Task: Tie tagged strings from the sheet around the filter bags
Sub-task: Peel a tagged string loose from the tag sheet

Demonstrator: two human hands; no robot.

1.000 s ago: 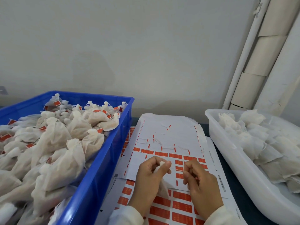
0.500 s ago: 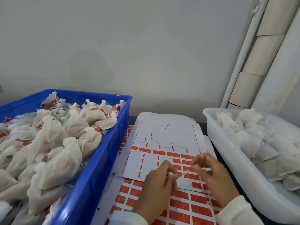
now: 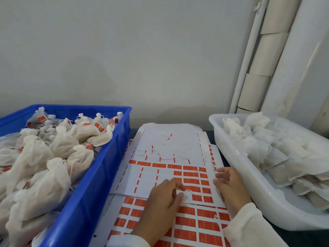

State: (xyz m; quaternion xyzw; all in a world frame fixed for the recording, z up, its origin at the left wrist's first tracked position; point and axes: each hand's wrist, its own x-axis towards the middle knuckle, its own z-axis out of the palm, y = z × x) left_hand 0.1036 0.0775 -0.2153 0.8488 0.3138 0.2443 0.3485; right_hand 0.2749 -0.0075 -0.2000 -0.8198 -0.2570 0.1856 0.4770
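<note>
A white sheet (image 3: 167, 145) with rows of orange tags and thin strings lies in the middle, on top of a second tag sheet (image 3: 204, 227). My left hand (image 3: 162, 200) rests on it and pinches the gathered neck of a small white filter bag (image 3: 186, 194); most of the bag is hidden under the hand. To the right, near the sheet's edge, my right hand (image 3: 229, 184) has its fingertips closed on a thin white string (image 3: 219, 174). I cannot tell whether a tag hangs on it.
A blue crate (image 3: 99, 177) on the left is piled with tied bags (image 3: 60, 147) bearing orange tags. A white tub (image 3: 236, 170) on the right holds flat filter bags (image 3: 277, 150) with no strings. A wall and white pipes (image 3: 249, 56) stand behind.
My right hand has drawn away from the left, moving right toward the white tub with the string. My left hand has stayed low on the sheet with the bag.
</note>
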